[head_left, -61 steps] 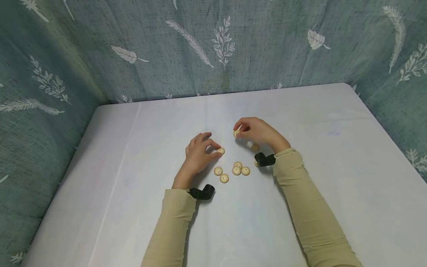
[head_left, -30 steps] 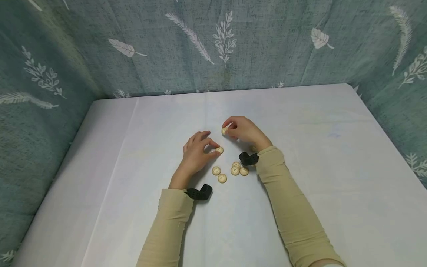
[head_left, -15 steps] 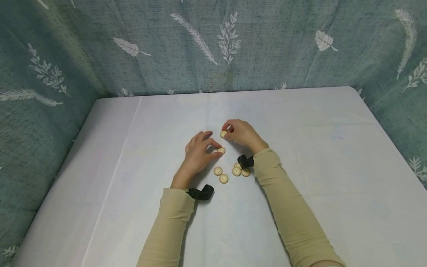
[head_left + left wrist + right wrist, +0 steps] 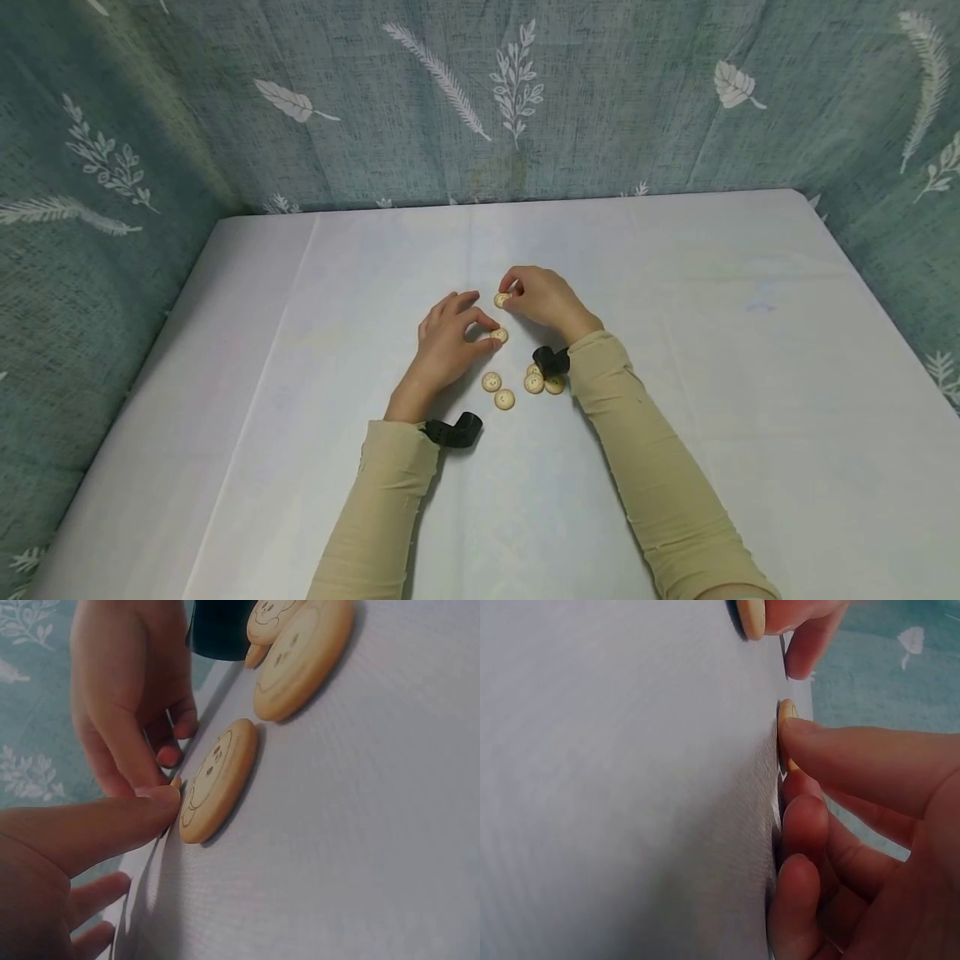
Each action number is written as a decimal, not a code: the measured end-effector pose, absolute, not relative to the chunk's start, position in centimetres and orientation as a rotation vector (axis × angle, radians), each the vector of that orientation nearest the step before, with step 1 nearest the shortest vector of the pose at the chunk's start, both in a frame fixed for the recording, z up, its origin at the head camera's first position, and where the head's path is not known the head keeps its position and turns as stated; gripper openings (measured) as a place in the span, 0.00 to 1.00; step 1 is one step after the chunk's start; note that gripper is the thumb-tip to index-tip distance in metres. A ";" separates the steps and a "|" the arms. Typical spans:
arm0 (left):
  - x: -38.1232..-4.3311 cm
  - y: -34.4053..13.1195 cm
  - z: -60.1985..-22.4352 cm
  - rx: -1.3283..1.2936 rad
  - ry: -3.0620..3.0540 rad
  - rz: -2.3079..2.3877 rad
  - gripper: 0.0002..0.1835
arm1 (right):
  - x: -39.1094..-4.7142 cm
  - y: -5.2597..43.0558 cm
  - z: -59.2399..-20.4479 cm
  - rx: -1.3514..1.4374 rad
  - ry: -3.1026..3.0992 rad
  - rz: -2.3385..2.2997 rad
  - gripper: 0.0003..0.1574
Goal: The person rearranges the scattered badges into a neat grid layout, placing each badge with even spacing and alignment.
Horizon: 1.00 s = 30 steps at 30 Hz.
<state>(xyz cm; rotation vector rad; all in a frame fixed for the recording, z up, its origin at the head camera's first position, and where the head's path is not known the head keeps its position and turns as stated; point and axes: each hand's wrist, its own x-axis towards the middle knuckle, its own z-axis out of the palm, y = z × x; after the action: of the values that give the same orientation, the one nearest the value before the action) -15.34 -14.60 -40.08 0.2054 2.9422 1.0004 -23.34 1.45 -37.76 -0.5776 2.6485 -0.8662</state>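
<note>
My left hand (image 4: 444, 343) pinches a round, pale golden biscuit (image 4: 501, 335) by its edges between thumb and index finger, at the table. Just beyond and slightly right, my right hand (image 4: 551, 302) pinches another biscuit (image 4: 501, 300) between thumb and fingers. In the right wrist view this biscuit (image 4: 786, 712) shows edge-on, against or very close to the tabletop. The two held biscuits are near each other but apart. In the left wrist view, a loose biscuit (image 4: 217, 780) with a line drawing on its face lies beside my left thumb.
Two loose biscuits (image 4: 491, 382) lie on the white table (image 4: 337, 350) nearer me. A cluster of three biscuits (image 4: 533, 382) sits to their right, partly covered by the black wrist camera (image 4: 551, 362). Patterned green cloth (image 4: 600, 100) hangs behind the table.
Over two seconds my right hand has moved left with its biscuit, toward the left hand's biscuit. Its wrist now covers biscuits seen earlier on the right. The left hand has stayed put.
</note>
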 end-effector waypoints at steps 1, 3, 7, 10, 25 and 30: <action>-15.3 -14.6 -40.1 0.206 2.941 1.003 0.08 | -23.3 1.4 -37.8 -0.575 2.650 -0.865 0.11; -15.4 -14.6 -40.1 0.204 2.940 0.999 0.08 | -23.3 1.5 -37.7 -0.567 2.650 -0.864 0.11; -15.4 -14.6 -40.0 0.206 2.942 0.998 0.08 | -23.3 1.4 -37.7 -0.563 2.654 -0.859 0.12; -15.4 -14.6 -40.0 0.205 2.945 0.997 0.08 | -23.4 1.4 -37.7 -0.562 2.655 -0.855 0.12; -15.4 -14.6 -39.7 0.195 2.925 0.992 0.09 | -23.3 2.2 -36.9 -0.503 2.551 -0.965 0.15; -15.5 -14.6 -39.7 0.187 2.924 0.996 0.09 | -23.2 2.5 -36.1 -0.597 2.607 -1.014 0.16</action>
<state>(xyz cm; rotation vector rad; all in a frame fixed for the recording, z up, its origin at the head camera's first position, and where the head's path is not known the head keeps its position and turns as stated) -15.47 -14.62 -39.70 0.1871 2.9239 0.9965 -23.22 2.51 -36.07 -0.5971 2.6071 -1.0139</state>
